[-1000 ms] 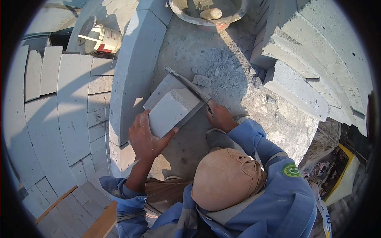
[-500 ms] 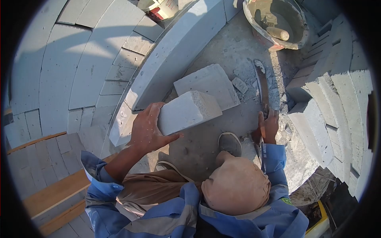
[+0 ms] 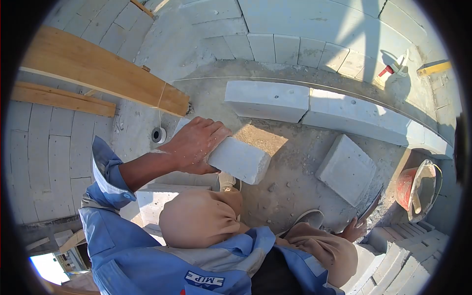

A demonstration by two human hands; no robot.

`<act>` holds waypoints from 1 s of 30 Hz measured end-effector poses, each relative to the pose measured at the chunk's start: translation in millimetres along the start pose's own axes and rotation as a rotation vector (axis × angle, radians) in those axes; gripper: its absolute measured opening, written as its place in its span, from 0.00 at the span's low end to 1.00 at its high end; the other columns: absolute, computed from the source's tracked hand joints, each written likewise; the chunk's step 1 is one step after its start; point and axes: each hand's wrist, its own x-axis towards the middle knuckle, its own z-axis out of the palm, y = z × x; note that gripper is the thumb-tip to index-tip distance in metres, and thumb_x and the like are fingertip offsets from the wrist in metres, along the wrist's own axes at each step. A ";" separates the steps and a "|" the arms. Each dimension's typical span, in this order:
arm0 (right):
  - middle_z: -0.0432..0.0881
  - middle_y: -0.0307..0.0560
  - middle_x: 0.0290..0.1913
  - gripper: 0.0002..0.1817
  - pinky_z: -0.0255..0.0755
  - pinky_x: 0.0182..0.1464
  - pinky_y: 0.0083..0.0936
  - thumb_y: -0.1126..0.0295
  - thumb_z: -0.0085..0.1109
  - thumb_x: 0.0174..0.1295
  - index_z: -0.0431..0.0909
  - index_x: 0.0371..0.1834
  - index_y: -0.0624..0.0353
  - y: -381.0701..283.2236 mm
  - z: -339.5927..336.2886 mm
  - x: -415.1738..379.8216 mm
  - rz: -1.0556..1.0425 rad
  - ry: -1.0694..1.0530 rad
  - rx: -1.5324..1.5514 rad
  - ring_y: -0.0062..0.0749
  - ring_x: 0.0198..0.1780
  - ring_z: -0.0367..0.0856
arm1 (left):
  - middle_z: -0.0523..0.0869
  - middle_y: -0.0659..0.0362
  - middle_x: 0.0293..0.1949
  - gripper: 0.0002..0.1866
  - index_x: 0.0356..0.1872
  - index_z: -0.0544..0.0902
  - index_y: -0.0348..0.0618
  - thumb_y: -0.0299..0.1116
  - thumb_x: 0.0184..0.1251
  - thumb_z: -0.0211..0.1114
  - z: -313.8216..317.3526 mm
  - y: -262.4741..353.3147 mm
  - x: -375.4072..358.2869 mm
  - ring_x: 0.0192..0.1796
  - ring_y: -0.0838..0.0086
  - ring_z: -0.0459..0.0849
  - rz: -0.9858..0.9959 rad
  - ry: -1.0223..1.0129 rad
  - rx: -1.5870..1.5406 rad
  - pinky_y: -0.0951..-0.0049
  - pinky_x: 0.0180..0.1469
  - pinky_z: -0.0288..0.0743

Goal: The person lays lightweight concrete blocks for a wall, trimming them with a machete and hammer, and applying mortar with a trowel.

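My left hand point(image 3: 199, 145) grips a pale grey lightweight block point(image 3: 241, 160) across its middle. The block's far end is rough and broken; another end shows behind my knuckles. Down at the lower right, my right hand point(image 3: 354, 230) is closed around the near end of a long, dark, slightly curved blade-like tool point(image 3: 372, 202), partly hidden by my knee. A wider flat block point(image 3: 347, 169) lies on the ground close to that tool.
A row of blocks point(image 3: 268, 98) runs along a string line point(image 3: 221, 78). A red mortar bucket point(image 3: 407, 184) stands right, near stacked blocks point(image 3: 403, 260). Wooden beams point(image 3: 98, 66) cross the upper left, with a string spool point(image 3: 158, 135) below.
My view has swung left, so the bucket and flat block appear farther right and lower. The left hand has carried its block off the flat block, toward the beams.
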 end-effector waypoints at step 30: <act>0.74 0.67 0.55 0.29 0.74 0.52 0.45 0.59 0.67 0.67 0.75 0.63 0.68 -33.7 16.8 8.1 -0.197 -0.187 -0.018 0.49 0.49 0.78 | 0.74 0.49 0.69 0.53 0.72 0.69 0.42 0.43 0.41 0.86 61.8 -191.2 16.4 0.72 0.53 0.70 -0.296 0.032 0.049 0.56 0.76 0.65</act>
